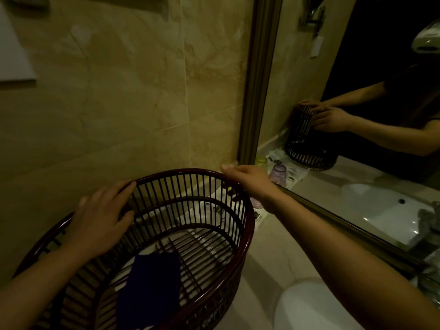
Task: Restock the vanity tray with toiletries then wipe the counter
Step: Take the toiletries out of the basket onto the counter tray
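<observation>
A dark red slatted basket (pixel 245 225) stands on the pale counter (pixel 269 244) against the tiled wall. My left hand (pixel 100 217) lies over its left rim, fingers curled on the slats. My right hand (pixel 247 182) grips the far right rim. Inside the basket lies a dark blue cloth (pixel 150 289). Behind the basket, mostly hidden, are a purple glass (pixel 257 203) and a white paper or tray with small packets (pixel 258 214).
A framed mirror (pixel 345 139) on the right reflects the basket, my hands, two tinted glasses and the sink. A white basin rim (pixel 307 306) shows at the lower right. The tiled wall (pixel 133 103) is close behind the basket.
</observation>
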### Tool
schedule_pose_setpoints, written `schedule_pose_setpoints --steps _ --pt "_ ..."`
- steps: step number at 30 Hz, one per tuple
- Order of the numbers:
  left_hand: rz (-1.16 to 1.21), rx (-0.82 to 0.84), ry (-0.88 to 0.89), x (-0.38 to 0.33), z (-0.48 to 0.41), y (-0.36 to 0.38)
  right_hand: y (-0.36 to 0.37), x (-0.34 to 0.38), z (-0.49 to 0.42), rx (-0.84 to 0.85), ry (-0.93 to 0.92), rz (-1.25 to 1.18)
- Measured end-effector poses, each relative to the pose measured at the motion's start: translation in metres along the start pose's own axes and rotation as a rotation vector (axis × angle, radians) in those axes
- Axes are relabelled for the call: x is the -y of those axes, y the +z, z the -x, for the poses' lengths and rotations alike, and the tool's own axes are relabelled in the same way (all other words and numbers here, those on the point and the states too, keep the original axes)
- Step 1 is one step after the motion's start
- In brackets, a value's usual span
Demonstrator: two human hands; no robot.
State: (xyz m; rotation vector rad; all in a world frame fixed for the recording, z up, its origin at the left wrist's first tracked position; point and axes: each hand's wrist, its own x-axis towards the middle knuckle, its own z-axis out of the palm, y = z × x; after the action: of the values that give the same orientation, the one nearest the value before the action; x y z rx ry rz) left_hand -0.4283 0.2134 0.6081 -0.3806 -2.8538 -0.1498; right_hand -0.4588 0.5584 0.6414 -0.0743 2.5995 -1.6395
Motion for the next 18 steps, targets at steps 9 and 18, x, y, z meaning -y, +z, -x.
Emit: schedule_pose_setpoints --steps 9,18 --pt "0.016 0.065 -0.003 0.014 0.011 -0.005 0.021 0.014 -0.008 -0.047 0.023 0.441" --pt "0.244 0.066 -0.147 0.037 0.078 -0.032 0.019 0.002 -0.007 -0.107 0.081 0.272"
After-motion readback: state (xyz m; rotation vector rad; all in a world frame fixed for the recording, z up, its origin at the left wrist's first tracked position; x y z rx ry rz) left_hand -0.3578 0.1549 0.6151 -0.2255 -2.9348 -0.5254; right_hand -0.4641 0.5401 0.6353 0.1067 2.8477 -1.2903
